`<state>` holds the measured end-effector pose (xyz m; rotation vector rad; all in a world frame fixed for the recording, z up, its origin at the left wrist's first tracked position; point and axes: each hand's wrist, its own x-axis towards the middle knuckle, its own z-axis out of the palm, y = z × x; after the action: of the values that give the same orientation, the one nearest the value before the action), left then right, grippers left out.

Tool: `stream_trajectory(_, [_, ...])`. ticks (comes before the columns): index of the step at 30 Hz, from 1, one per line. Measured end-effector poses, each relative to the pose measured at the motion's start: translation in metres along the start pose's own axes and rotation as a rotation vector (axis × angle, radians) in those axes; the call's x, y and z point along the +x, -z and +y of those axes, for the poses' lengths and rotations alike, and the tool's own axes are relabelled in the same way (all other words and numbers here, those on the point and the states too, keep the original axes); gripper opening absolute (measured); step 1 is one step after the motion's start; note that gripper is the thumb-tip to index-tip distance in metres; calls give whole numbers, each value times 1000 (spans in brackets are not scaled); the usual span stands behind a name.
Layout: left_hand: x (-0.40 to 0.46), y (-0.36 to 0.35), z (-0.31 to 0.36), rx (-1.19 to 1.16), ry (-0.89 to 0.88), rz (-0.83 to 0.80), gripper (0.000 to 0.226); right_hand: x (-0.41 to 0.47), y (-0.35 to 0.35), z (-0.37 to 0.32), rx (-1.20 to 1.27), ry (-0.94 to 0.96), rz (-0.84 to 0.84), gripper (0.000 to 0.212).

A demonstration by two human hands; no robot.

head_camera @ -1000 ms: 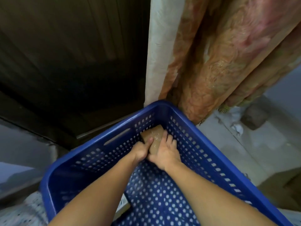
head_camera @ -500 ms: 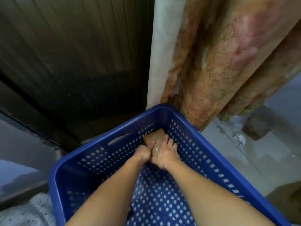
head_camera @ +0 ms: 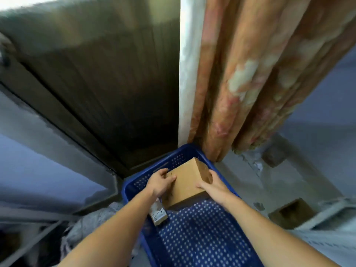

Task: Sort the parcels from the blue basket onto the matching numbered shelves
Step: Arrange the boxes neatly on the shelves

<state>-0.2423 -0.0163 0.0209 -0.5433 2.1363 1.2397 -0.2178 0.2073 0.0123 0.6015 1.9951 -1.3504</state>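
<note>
both hands, left hand (head_camera: 159, 183) and right hand (head_camera: 213, 186), grip a brown parcel (head_camera: 187, 183) with curled fingers above the blue basket (head_camera: 202, 234); no shelf visible, sorting likely remains undone.

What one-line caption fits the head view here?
Both hands, left hand and right hand, grip a cardboard parcel above the blue basket, beside a smaller labelled parcel.

Single head view looking steeply down and forward, sitting close over the blue basket (head_camera: 133, 186), facing door (head_camera: 115, 93) and curtain (head_camera: 250, 74).
</note>
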Motion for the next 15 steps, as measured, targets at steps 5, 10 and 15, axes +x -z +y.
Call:
stream_trajectory(5, [-134,75,121,-74,-69,33,73,-144,84,-110,303,22,-76,103])
stream_trajectory(10, [-276,117,257,-370,-117,-36,34,-299,172,-222,432,183,-81,53])
stream_trajectory(15, [-374,136,353,-561,-140,-161,70,-419,233,-281,553,326,-30,85])
